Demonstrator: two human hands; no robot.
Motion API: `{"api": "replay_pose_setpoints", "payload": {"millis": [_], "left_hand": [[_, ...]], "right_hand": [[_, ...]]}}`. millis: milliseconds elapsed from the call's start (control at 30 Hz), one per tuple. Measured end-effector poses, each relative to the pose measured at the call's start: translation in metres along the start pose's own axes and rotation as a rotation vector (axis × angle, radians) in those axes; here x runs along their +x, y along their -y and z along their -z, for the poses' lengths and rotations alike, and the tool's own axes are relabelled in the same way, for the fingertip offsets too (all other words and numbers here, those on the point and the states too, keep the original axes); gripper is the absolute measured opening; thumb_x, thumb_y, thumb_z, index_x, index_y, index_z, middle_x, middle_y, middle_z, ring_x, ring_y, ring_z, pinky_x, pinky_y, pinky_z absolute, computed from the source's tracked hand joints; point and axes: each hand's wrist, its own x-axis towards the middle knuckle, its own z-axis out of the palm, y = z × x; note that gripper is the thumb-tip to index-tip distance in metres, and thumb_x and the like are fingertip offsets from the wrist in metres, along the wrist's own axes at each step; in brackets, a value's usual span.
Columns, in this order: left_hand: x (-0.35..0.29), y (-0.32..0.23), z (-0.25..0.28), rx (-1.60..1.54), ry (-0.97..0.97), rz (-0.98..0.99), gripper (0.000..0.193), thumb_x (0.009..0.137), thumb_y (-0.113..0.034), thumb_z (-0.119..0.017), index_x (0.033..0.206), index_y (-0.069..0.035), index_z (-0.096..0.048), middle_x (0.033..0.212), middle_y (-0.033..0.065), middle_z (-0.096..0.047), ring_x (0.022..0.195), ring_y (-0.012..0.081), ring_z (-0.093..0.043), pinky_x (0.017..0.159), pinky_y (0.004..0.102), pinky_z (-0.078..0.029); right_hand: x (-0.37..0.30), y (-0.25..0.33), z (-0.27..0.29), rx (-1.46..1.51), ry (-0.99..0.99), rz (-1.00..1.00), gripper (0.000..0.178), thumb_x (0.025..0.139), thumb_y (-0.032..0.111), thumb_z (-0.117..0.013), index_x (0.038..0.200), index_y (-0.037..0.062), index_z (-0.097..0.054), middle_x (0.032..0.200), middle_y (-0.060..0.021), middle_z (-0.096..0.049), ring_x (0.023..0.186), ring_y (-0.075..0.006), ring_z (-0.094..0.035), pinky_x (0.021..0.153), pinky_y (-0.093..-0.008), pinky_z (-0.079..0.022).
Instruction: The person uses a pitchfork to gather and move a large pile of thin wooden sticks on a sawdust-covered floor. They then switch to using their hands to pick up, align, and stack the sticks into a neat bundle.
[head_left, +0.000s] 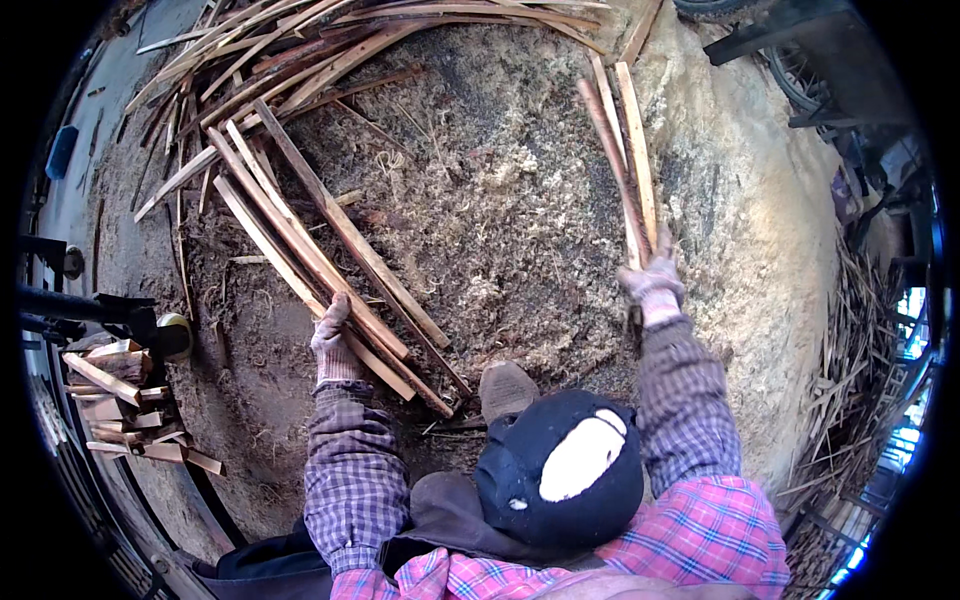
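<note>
My left hand point(332, 338), in a soiled work glove, is closed around long wooden strips point(265, 239) that slant from upper left to lower right. Close beside them, more strips point(352, 236) with dark edges lie along the same slant. Over on the right, my right hand point(655, 280), also gloved, grips the near ends of a few long strips point(638, 150). These point away from me, and one is reddish-brown with bark-like colour. Both forearms wear checked sleeves.
A loose pile of long strips point(350, 62) spreads across the far left. Sawdust and shavings point(510, 190) cover the ground. Short wood pieces point(105, 380) are stacked at left. Thin slats point(850, 350) heap along the right edge, below dark machinery point(840, 50). A shoe point(508, 390) shows near centre.
</note>
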Motion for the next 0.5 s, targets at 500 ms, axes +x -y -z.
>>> {"api": "replay_pose_setpoints", "payload": {"millis": [500], "left_hand": [[0.024,0.047,0.056,-0.193,-0.022,-0.165,0.036,0.088,-0.021,-0.053,0.118,-0.001,-0.054,0.110,0.0137,-0.060,0.099,0.0247,-0.059,0.088,0.0382,-0.048]], "right_hand": [[-0.056,-0.042,-0.015,-0.183,0.053,-0.241,0.106,0.062,0.043,-0.073,0.142,0.0157,-0.009,0.140,-0.0169,-0.030,0.120,-0.0322,-0.042,0.096,-0.0391,-0.039]]}}
